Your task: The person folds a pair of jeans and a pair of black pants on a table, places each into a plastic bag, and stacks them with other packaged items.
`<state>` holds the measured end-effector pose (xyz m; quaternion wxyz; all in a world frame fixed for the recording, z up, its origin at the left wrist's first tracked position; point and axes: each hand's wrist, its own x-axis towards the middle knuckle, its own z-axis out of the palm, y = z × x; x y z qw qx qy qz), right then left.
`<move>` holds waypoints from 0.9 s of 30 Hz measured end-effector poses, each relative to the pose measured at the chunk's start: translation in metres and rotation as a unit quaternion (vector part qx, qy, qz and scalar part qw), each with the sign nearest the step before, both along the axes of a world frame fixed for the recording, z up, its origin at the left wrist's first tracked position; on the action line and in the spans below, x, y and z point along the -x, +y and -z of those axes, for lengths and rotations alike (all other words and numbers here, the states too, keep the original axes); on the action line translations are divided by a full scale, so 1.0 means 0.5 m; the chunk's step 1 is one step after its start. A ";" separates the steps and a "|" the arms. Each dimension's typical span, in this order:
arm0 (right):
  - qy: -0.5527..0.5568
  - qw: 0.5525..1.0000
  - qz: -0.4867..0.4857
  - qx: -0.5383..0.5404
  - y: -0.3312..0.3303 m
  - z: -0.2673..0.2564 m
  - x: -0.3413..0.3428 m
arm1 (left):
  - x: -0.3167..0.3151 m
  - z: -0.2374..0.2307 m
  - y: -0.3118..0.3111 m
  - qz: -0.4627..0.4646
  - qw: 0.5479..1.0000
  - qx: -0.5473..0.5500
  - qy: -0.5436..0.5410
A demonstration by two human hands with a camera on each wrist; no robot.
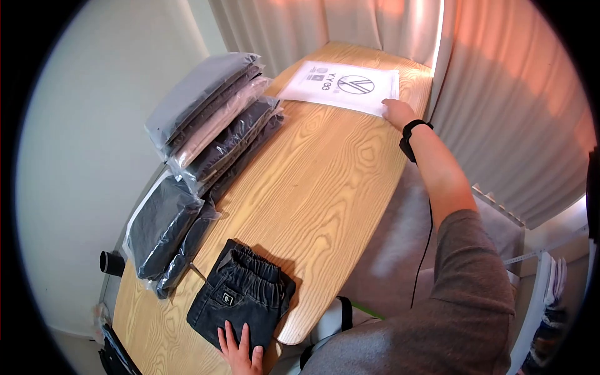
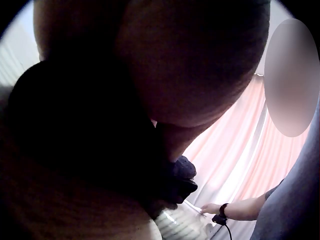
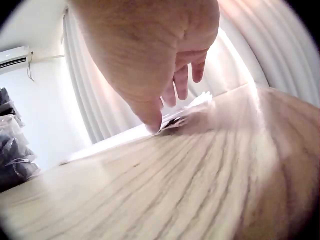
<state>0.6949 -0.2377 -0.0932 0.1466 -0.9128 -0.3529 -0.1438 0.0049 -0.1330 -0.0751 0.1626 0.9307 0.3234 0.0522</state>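
Observation:
A folded pair of dark denim jeans (image 1: 240,294) with a gathered elastic waistband and a small square patch lies at the near end of the table. My left hand (image 1: 240,353) rests on its lower edge, fingers straight and spread. At the far end lies a flat stack of white printed plastic bags (image 1: 325,87) with a round logo. My right hand (image 1: 398,114) is at the stack's near right corner, pinching the edge of a bag; in the right wrist view the thumb (image 3: 154,122) is at that edge, which stands slightly raised. The left wrist view is mostly dark.
Bagged folded garments (image 1: 206,119) stand in a tall pile along the table's left side, with another lower bagged pile (image 1: 165,228) nearer. A black cup-like object (image 1: 112,263) is beyond the left edge. Curtains (image 1: 500,94) hang behind the wooden table (image 1: 312,187).

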 end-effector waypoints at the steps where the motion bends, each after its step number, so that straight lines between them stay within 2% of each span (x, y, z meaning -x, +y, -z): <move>1: 0.026 0.999 0.007 0.035 0.004 0.004 -0.013 | 0.000 0.000 0.001 -0.001 1.000 0.001 0.003; 3: 0.053 0.996 0.014 0.071 0.014 0.012 -0.037 | -0.001 0.002 0.003 0.005 1.000 0.008 -0.014; 5: 0.027 0.993 0.016 0.117 0.022 0.015 -0.051 | -0.003 0.000 0.003 0.004 1.000 0.011 -0.013; 9: 0.042 0.996 0.005 0.072 0.017 0.026 -0.078 | -0.001 -0.002 0.002 0.002 1.000 0.018 -0.018; 12: 0.048 0.996 -0.045 0.060 0.018 0.034 -0.108 | 0.003 0.002 0.003 0.006 0.999 0.015 -0.028; 14: -0.030 0.992 0.090 -0.080 0.036 -0.001 -0.074 | 0.007 0.010 0.005 0.007 0.999 0.021 -0.034; 15: -0.032 0.992 0.087 -0.081 0.042 -0.023 -0.058 | 0.010 0.012 0.005 0.009 0.999 0.027 -0.037; 16: -0.019 0.980 0.117 -0.159 0.048 -0.045 -0.039 | 0.006 0.009 0.003 0.006 0.999 0.026 -0.039; 17: -0.005 0.961 0.145 -0.235 0.052 -0.061 -0.019 | -0.001 0.003 0.001 0.013 0.998 -0.022 -0.053; 18: 0.023 0.944 0.105 -0.313 0.055 -0.073 0.006 | -0.004 -0.001 -0.001 0.020 0.995 -0.070 -0.067; 19: 0.022 0.945 0.100 -0.312 0.057 -0.083 0.039 | -0.002 0.005 0.000 0.015 0.995 -0.068 -0.069; 21: 0.085 0.910 -0.021 -0.405 0.053 -0.099 0.133 | 0.008 0.024 0.010 -0.026 0.998 0.047 -0.024; 22: 0.031 0.933 -0.027 -0.358 0.045 -0.120 0.210 | 0.010 0.024 0.010 -0.026 0.998 0.053 -0.031; 24: 0.028 0.897 -0.181 -0.401 0.040 -0.099 0.305 | 0.006 0.010 0.008 -0.035 0.997 0.064 -0.016; 26: 0.215 0.850 -0.247 -0.413 0.021 -0.113 0.454 | 0.001 -0.012 0.011 -0.057 0.992 0.110 0.006; 27: 0.287 0.819 -0.285 -0.407 0.015 -0.115 0.516 | -0.010 -0.039 0.009 -0.059 0.993 0.094 0.045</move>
